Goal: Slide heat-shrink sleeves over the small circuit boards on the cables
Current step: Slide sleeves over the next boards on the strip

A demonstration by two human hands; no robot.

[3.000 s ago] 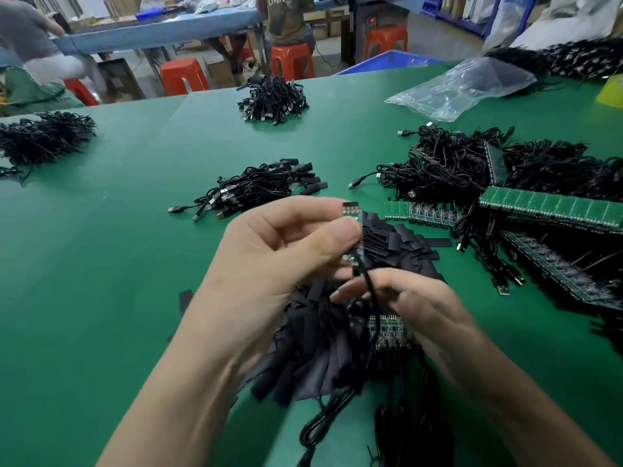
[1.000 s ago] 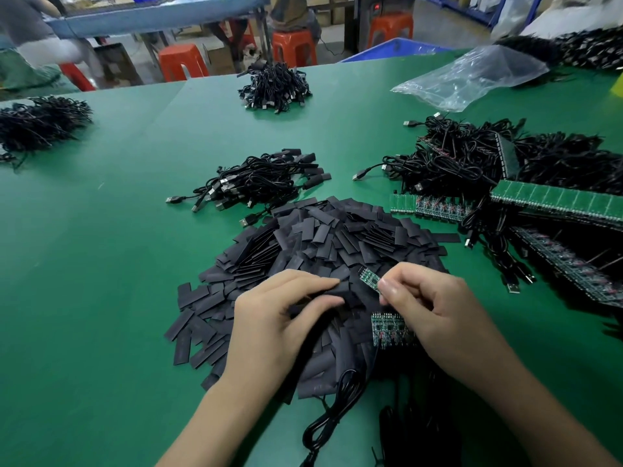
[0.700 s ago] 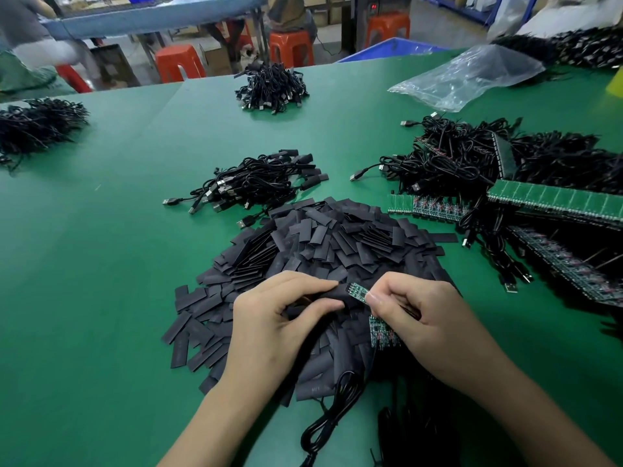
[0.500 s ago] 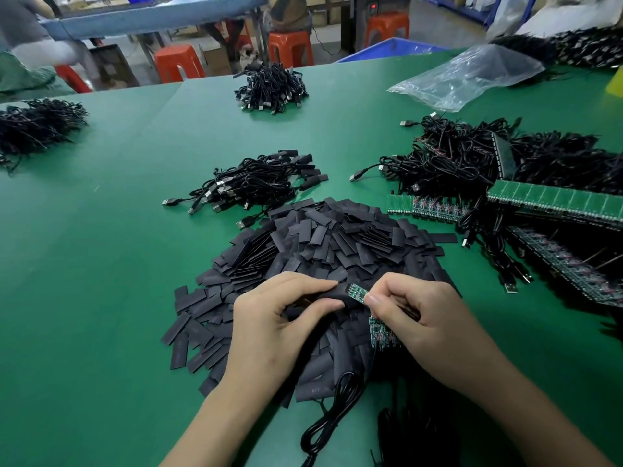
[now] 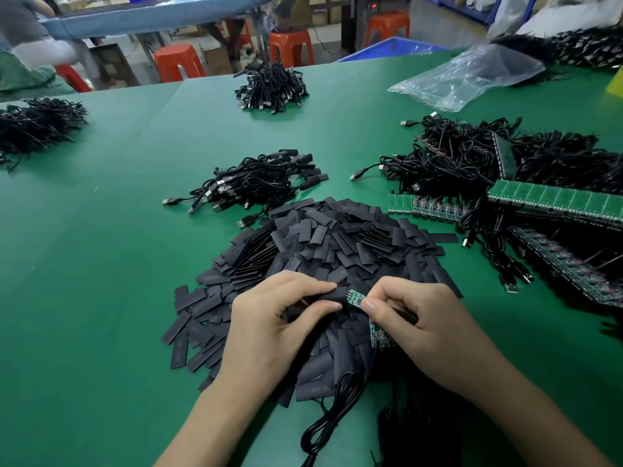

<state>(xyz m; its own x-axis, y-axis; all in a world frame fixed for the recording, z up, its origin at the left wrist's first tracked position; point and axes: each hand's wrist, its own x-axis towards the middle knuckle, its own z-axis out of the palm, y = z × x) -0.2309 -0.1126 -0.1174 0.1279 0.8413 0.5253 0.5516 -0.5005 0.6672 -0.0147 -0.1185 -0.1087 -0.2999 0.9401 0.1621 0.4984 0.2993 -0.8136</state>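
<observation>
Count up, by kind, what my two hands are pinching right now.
heat-shrink sleeve: 1, pinched by the left hand
small circuit board: 1, pinched by the right hand
Total: 2

green table point(image 5: 101, 298) | sleeve pile point(image 5: 337, 244) | cable bundles point(image 5: 256, 187) | board strips point(image 5: 556, 202) | plastic bag point(image 5: 472, 79)

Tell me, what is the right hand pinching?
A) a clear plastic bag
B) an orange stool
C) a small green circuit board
C: the right hand pinches the small green circuit board, its end at the black sleeve that the left hand holds.
</observation>
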